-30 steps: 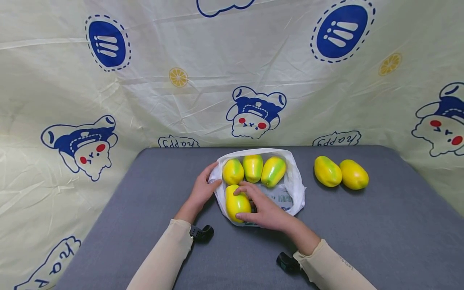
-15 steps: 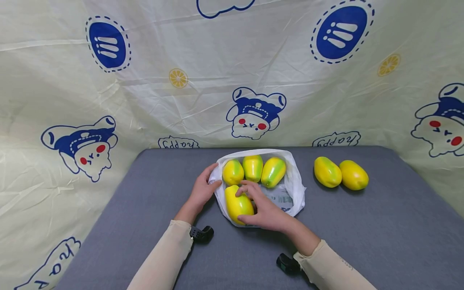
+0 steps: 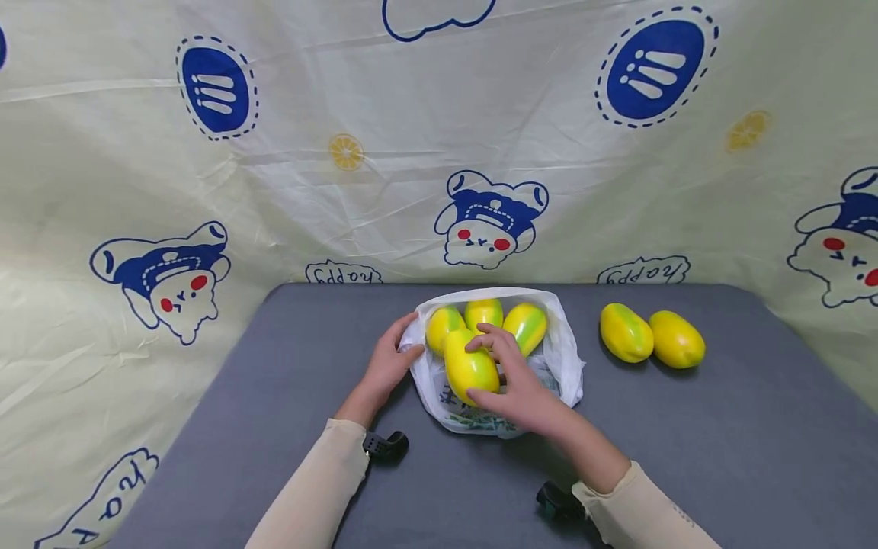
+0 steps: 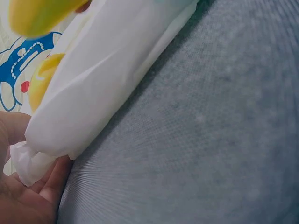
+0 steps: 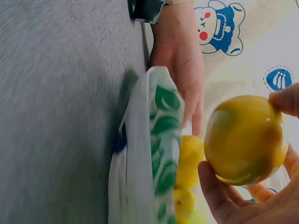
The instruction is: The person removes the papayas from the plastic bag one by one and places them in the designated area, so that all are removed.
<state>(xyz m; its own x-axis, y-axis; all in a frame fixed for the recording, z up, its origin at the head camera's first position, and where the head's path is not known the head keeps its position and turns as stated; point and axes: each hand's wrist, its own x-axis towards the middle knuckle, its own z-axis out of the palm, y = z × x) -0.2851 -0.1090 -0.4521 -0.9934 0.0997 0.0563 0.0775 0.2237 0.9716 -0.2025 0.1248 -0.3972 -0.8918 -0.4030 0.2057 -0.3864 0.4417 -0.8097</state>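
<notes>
A white plastic bag [image 3: 571, 364] with its mouth spread wide sits on the table. Its side carries a green leaf print [image 5: 164, 140] in the right wrist view. My left hand [image 3: 384, 370] pinches the bag's left rim, thumb on top and fingers underneath, as the left wrist view shows. Above the bag's opening, my right hand [image 3: 517, 393] holds a yellow-green papaya [image 5: 245, 140] between thumb and fingers. Behind it inside the bag lie a left papaya [image 3: 441, 328], a middle papaya [image 3: 484, 311] and a right papaya [image 3: 527, 324], partly covered by the held one.
Two more papayas touch each other to the right of the bag, one nearer [image 3: 626, 333] and one farther right [image 3: 677, 340]. Grey cloth covers the table [image 3: 720, 457]. A printed curtain [image 3: 384, 213] hangs behind the table's back edge.
My right hand has raised the papaya from the bag's near left part, up and slightly rightward. The left hand stays at the rim. The whole head view has shifted slightly.
</notes>
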